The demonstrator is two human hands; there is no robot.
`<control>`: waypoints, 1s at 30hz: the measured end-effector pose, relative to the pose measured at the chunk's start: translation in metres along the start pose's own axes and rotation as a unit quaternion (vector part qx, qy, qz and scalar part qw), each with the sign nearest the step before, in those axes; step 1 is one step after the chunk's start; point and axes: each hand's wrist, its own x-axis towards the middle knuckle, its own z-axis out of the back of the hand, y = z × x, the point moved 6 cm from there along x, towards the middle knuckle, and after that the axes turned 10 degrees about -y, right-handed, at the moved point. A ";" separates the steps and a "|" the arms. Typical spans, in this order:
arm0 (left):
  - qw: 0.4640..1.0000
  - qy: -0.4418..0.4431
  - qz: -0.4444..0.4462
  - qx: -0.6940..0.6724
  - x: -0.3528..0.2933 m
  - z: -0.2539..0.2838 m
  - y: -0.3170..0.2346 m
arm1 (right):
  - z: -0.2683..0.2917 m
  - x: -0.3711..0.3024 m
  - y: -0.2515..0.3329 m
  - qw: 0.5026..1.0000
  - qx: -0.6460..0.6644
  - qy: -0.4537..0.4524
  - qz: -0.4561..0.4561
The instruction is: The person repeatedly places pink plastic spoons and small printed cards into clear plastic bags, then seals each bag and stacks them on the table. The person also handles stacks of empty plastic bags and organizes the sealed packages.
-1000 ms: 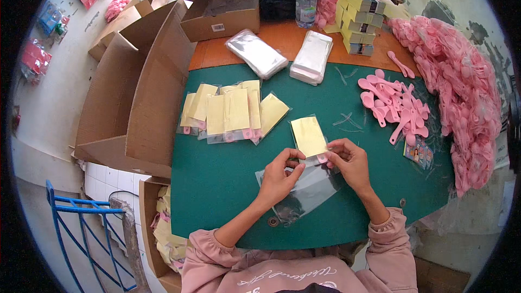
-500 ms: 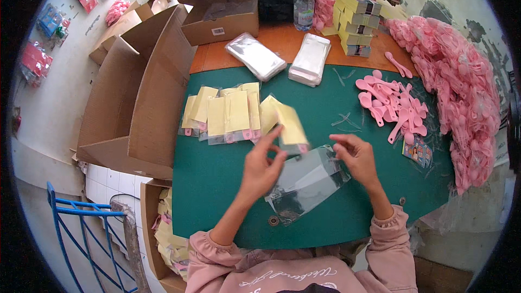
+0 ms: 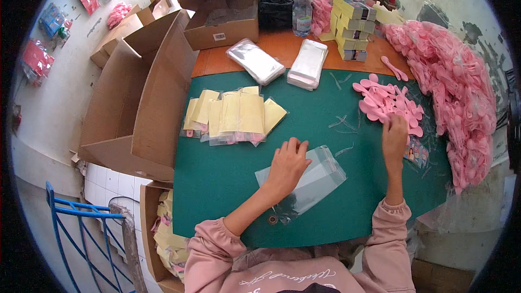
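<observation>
My left hand (image 3: 290, 166) hovers at or rests on some clear plastic bags (image 3: 320, 176) in the middle of the green table; its fingers are loosely bent, the thumb is apart, and nothing shows in it. Out to the right, my right hand (image 3: 395, 133) has its fingers closed at the near edge of a heap of pink plastic spoons (image 3: 380, 97), seemingly on one spoon, though the fingertips are partly hidden. Left of centre lie several packed clear bags (image 3: 230, 114), each with a pale yellow card and a pink handle end showing.
Two stacks of clear bags (image 3: 255, 61) lie toward the back, near banded card stacks (image 3: 354, 27) and a water bottle (image 3: 302, 8). A long pile of bagged pink spoons (image 3: 456, 92) lines the right edge. Cardboard boxes (image 3: 157, 92) flank the left; printed cards (image 3: 417, 152) lie beside the spoons.
The yellow-card packet that my left hand held now lies with the others, and that hand has moved back over the clear bags. My right hand has moved right to the loose spoons.
</observation>
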 end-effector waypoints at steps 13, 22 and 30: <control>0.934 0.116 0.165 -0.294 0.008 -0.006 0.013 | 0.025 -0.024 0.069 0.834 0.507 0.058 -0.209; 0.929 0.208 0.154 -0.266 0.005 -0.006 0.013 | 0.017 -0.036 0.080 0.902 0.393 0.078 -0.159; 0.789 0.179 0.305 -0.502 0.001 -0.004 0.037 | 0.020 -0.036 0.087 0.916 0.364 0.092 -0.140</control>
